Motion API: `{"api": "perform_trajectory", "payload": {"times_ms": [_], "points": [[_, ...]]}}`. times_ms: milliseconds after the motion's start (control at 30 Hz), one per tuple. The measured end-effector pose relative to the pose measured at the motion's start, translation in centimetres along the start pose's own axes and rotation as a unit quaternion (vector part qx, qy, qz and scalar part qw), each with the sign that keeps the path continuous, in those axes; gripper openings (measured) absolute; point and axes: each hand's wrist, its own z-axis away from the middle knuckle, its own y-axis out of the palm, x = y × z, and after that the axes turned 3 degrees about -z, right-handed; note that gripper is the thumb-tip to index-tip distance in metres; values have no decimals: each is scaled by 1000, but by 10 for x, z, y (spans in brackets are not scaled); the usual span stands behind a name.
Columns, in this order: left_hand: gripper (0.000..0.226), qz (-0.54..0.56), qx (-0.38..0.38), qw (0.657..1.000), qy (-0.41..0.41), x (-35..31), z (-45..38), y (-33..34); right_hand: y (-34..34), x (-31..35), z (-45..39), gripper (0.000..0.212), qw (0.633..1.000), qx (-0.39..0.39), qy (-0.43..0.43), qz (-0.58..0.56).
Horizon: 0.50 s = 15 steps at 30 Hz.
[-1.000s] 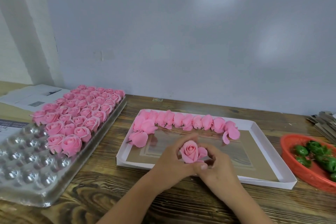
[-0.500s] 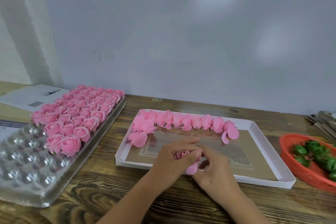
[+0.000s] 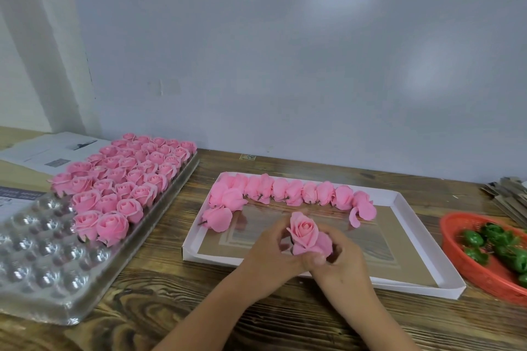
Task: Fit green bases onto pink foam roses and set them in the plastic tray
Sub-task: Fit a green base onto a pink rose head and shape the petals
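Observation:
A pink foam rose (image 3: 306, 232) stands upright between both hands, above the front of the white cardboard tray (image 3: 399, 283). My left hand (image 3: 271, 253) grips its left side and my right hand (image 3: 340, 258) pinches it from below and from the right. Whether a green base sits under it is hidden by the fingers. The clear plastic tray (image 3: 42, 273) at the left holds several finished roses (image 3: 125, 179) in its far half. Green bases (image 3: 496, 245) lie in a red basket (image 3: 470, 271) at the right.
A row of loose pink roses (image 3: 288, 192) lies along the back of the white tray. Papers (image 3: 48, 151) sit at the far left, and a stack of flat card pieces (image 3: 510, 194) at the far right. A pale wall board stands behind the wooden table (image 3: 159, 302).
Half a second ago my left hand's fingers were curled over the rose, pressing it down. Now the rose is raised, upright and uncovered, and both hands hold it lower down.

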Motion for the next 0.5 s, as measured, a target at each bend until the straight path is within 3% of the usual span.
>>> {"api": "perform_trajectory", "payload": {"times_ms": [67,100,267,367,500], "points": [[84,13,4,1000,-8,3,-1,-1,-1,0,-1,31,1000,1,2,-2],[89,21,-1,1000,-3,3,-1,-1,-1,0,-1,27,1000,4,3,7],[40,27,-49,998,29,-2,0,-3,0,2,2,21,995,46,-43,79],[25,22,-42,998,29,1,0,1,2,3,3,24,993,48,-48,96],[41,27,-32,999,1,7,-1,2,-1,0,3,24,994,46,-52,83]]}}
